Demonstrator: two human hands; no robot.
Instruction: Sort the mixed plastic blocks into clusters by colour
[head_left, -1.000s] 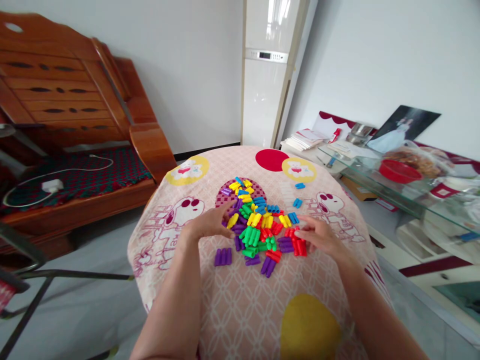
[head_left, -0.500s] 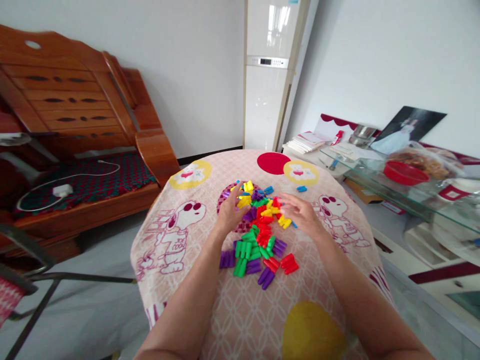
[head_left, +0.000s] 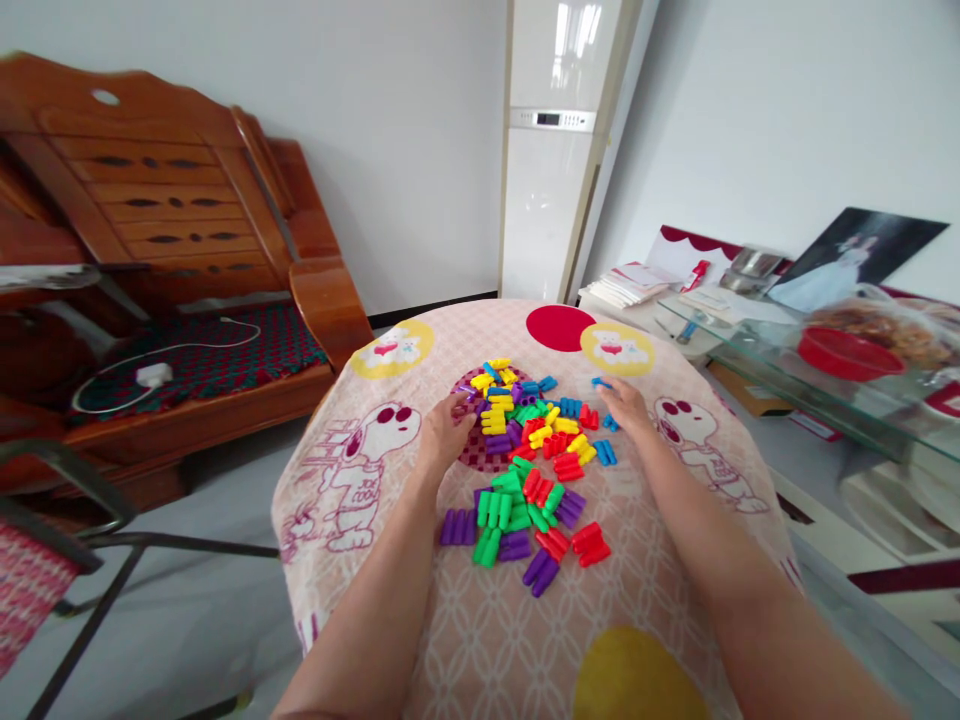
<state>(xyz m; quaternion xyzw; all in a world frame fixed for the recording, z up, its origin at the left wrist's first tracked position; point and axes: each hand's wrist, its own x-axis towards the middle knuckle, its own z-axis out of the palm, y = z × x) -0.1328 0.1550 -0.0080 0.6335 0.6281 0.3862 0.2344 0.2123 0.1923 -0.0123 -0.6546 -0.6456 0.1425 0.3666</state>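
Observation:
My left hand (head_left: 448,432) rests at the left edge of a pile of small plastic building blocks shaped like joined tubes. Its fingers are loosely apart, with the tips beside a purple block (head_left: 466,392). At the pile's far right, the fingertips of my right hand (head_left: 624,405) close on a blue block (head_left: 600,382); its thumb is partly hidden. Yellow blocks (head_left: 495,418) lie near my left hand, and a red block (head_left: 589,418) near my right. Closer to me are green blocks (head_left: 493,509), purple blocks (head_left: 457,527) and a red block (head_left: 591,544).
The round table has a patterned cloth (head_left: 495,640). Behind stands a tall white cabinet air conditioner (head_left: 547,210). A wooden bench (head_left: 172,220) is on the left, near a metal-framed chair (head_left: 112,540). On the right, a glass shelf (head_left: 757,375) bears a red bowl (head_left: 847,355).
My right hand has moved outward and away from me to the lone blue block. My left hand has drawn back slightly to the pile's left edge. The view has shifted a little left.

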